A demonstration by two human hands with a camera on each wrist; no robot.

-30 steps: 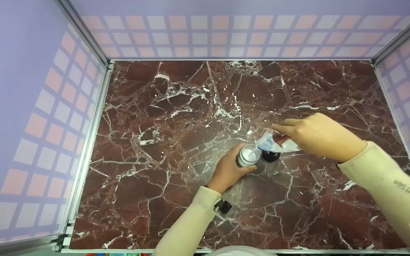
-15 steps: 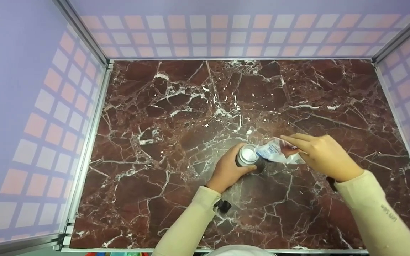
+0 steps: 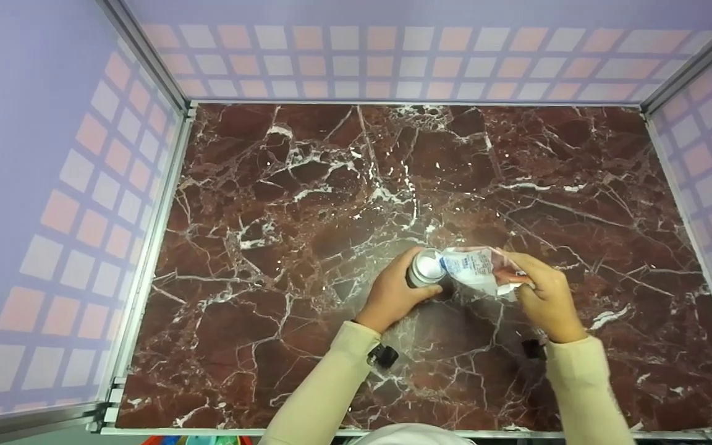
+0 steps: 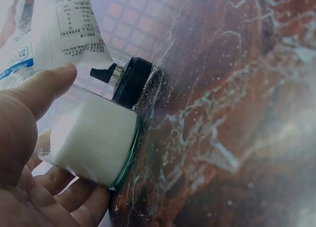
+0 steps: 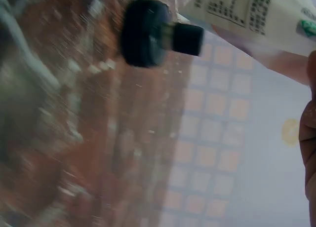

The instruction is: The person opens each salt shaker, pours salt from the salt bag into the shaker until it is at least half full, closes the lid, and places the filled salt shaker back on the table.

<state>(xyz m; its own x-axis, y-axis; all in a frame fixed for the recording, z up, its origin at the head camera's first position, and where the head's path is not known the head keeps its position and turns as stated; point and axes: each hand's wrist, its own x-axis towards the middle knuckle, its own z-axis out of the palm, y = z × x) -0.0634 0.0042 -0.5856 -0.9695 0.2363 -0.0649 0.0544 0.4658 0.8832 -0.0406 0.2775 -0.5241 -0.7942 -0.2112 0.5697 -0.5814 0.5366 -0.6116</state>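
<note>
My left hand (image 3: 393, 293) is wrapped around a clear glass jar (image 4: 94, 138) that stands upright on the table and holds a deep fill of white granules. From the right, my right hand (image 3: 547, 300) grips a printed plastic bag (image 3: 476, 269), its narrow blue-edged end right at the jar's mouth. Beside the jar in the left wrist view sits a black lid (image 4: 136, 81) with a knob; the right wrist view also has this lid (image 5: 144, 33), while the bag hides it from the head view.
The dark red marbled tabletop (image 3: 306, 346) has white veins and small pale specks. Purple panels with pink and white squares (image 3: 368, 55) enclose its back and sides. Colourful items (image 3: 198, 440) show below the front edge at lower left.
My right hand has come down towards my body, swinging the bag round to lie level with the jar's mouth and over the lid. The left hand and jar have stayed put.
</note>
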